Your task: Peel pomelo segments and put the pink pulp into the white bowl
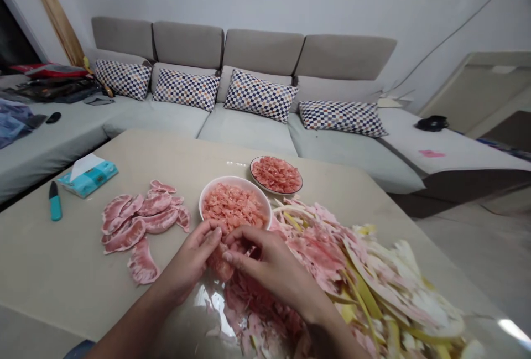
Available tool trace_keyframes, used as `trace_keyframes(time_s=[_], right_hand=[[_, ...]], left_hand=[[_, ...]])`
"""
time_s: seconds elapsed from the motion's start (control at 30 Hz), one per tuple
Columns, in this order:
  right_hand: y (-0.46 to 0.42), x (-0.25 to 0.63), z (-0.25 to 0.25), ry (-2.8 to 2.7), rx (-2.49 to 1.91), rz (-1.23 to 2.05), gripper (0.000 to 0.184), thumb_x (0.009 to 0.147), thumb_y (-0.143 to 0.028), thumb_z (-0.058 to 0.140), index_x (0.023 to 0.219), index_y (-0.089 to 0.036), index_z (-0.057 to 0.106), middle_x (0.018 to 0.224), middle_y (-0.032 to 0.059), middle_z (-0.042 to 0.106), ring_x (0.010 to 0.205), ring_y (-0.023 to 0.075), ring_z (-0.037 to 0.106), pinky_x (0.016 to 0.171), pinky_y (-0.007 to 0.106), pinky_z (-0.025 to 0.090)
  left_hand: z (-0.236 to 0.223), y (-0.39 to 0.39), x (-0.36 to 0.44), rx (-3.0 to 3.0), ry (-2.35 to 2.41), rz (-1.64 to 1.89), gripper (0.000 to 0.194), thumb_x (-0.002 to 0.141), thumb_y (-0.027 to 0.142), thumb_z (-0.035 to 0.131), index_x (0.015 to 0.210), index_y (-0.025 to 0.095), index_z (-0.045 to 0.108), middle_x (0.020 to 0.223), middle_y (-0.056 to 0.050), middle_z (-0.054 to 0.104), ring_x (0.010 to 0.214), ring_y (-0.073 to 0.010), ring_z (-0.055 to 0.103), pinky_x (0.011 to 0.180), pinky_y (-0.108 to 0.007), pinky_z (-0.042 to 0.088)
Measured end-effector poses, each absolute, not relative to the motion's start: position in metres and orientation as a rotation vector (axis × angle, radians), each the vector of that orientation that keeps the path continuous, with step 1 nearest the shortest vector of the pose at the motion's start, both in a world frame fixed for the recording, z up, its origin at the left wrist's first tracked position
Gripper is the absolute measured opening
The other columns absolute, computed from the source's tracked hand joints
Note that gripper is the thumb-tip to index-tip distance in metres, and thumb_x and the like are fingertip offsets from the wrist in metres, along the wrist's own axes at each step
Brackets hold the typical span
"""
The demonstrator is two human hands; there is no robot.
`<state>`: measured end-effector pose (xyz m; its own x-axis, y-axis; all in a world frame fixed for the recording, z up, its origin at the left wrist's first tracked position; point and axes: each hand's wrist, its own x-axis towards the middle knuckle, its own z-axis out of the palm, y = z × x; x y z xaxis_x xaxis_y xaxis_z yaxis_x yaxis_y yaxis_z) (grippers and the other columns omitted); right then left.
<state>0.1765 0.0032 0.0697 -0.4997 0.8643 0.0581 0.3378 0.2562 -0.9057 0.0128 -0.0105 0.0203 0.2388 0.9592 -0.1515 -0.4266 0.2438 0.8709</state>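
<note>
Between my two hands, just in front of a white bowl, is a pink pomelo segment point(222, 264). My left hand point(198, 254) grips it from the left, thumb on top. My right hand point(261, 256) pinches its right side with thumb and bent fingers. The white bowl point(267, 204) holds a heap of pink pomelo pulp point(234, 204). Several unpeeled pomelo segments point(161, 219) with pale membrane lie left of my hands. Under and right of my right hand spreads a pile of membranes and yellow-white rind point(365, 276).
A dark-rimmed plate point(286, 193) of pulp stands behind the bowl. At the table's left lie a teal-handled knife point(55, 204) and a blue tissue pack point(93, 176). Beyond the glossy table point(174, 151) is a grey sofa point(244, 126) with checked cushions point(260, 95).
</note>
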Motion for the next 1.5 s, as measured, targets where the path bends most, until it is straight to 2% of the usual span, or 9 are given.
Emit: trace_keyframes(time_s=[0.2, 0.3, 0.4, 0.57, 0.8, 1.0, 1.2, 1.33, 1.5], right_hand=[[0.010, 0.184, 0.069, -1.976, -1.146, 1.091, 0.011, 0.089, -0.028, 0.061, 0.087, -0.022, 0.071, 0.083, -0.0009, 0.073, 0.075, 0.0146, 0.065, 0.066, 0.024, 0.047], [0.010, 0.185, 0.069, -1.980, -1.154, 1.059, 0.001, 0.081, -0.021, 0.070, 0.083, -0.021, 0.070, 0.081, -0.0017, 0.072, 0.073, 0.0144, 0.064, 0.065, 0.024, 0.046], [0.010, 0.184, 0.069, -1.969, -1.122, 1.023, 0.003, 0.080, -0.019, 0.069, 0.079, -0.021, 0.071, 0.079, -0.0013, 0.072, 0.074, 0.0146, 0.064, 0.067, 0.025, 0.047], [0.018, 0.187, 0.063, -1.843, -1.142, 1.119, 0.011, 0.083, -0.028, 0.065, 0.080, -0.019, 0.071, 0.081, 0.0017, 0.071, 0.076, 0.0166, 0.063, 0.069, 0.026, 0.048], [0.031, 0.192, 0.045, -1.620, -1.092, 1.297, 0.025, 0.084, -0.043, 0.065, 0.086, -0.019, 0.070, 0.082, 0.0027, 0.067, 0.075, 0.0158, 0.061, 0.068, 0.026, 0.049], [0.036, 0.187, 0.034, -1.372, -1.011, 1.538, 0.034, 0.079, -0.050, 0.070, 0.093, -0.019, 0.069, 0.082, 0.0014, 0.065, 0.069, 0.0149, 0.064, 0.071, 0.030, 0.055], [0.039, 0.182, 0.030, -1.351, -0.999, 1.586, 0.030, 0.080, -0.046, 0.070, 0.094, -0.020, 0.068, 0.088, 0.0008, 0.065, 0.076, 0.0143, 0.065, 0.072, 0.028, 0.058], [0.039, 0.182, 0.029, -1.425, -0.999, 1.609, 0.031, 0.074, -0.041, 0.076, 0.096, -0.021, 0.067, 0.087, 0.0008, 0.067, 0.076, 0.0156, 0.066, 0.072, 0.029, 0.058], [0.040, 0.186, 0.030, -1.551, -1.075, 1.446, 0.026, 0.074, -0.036, 0.077, 0.092, -0.019, 0.068, 0.089, 0.0017, 0.069, 0.079, 0.0163, 0.066, 0.074, 0.029, 0.054]], left_hand=[[0.018, -0.012, 0.006, 0.998, 0.805, 1.146, 0.038, 0.075, 0.024, 0.077, 0.107, 0.024, 0.057, 0.107, -0.003, 0.058, 0.103, -0.0180, 0.057, 0.087, -0.027, 0.047], [0.015, -0.011, 0.006, 1.035, 0.876, 1.172, 0.038, 0.072, 0.021, 0.079, 0.104, 0.025, 0.058, 0.105, -0.001, 0.057, 0.097, -0.0165, 0.059, 0.086, -0.027, 0.048], [0.014, -0.009, 0.006, 1.049, 0.906, 1.186, 0.035, 0.070, 0.021, 0.081, 0.098, 0.023, 0.060, 0.098, 0.000, 0.058, 0.089, -0.0146, 0.059, 0.081, -0.025, 0.048], [0.013, -0.005, 0.001, 1.056, 0.926, 1.239, 0.031, 0.068, 0.022, 0.082, 0.092, 0.022, 0.063, 0.094, 0.000, 0.060, 0.090, -0.0154, 0.060, 0.078, -0.023, 0.048], [0.013, -0.005, -0.002, 1.004, 0.990, 1.314, 0.034, 0.070, 0.029, 0.080, 0.101, 0.021, 0.067, 0.105, -0.004, 0.065, 0.095, -0.0181, 0.061, 0.080, -0.024, 0.048], [0.012, -0.005, 0.004, 0.735, 0.902, 1.335, 0.038, 0.068, 0.028, 0.082, 0.102, 0.019, 0.066, 0.099, -0.004, 0.068, 0.087, -0.0150, 0.064, 0.082, -0.025, 0.050], [0.011, -0.003, 0.010, 0.570, 0.849, 1.344, 0.038, 0.067, 0.024, 0.083, 0.100, 0.019, 0.065, 0.093, -0.001, 0.069, 0.086, -0.0130, 0.065, 0.081, -0.024, 0.052], [0.010, -0.003, 0.011, 0.615, 0.849, 1.361, 0.039, 0.067, 0.025, 0.083, 0.100, 0.018, 0.064, 0.090, -0.001, 0.069, 0.084, -0.0124, 0.065, 0.080, -0.023, 0.052], [0.009, -0.002, 0.008, 0.531, 0.872, 1.355, 0.043, 0.063, 0.023, 0.086, 0.100, 0.017, 0.064, 0.091, -0.001, 0.068, 0.083, -0.0121, 0.065, 0.080, -0.023, 0.052]])
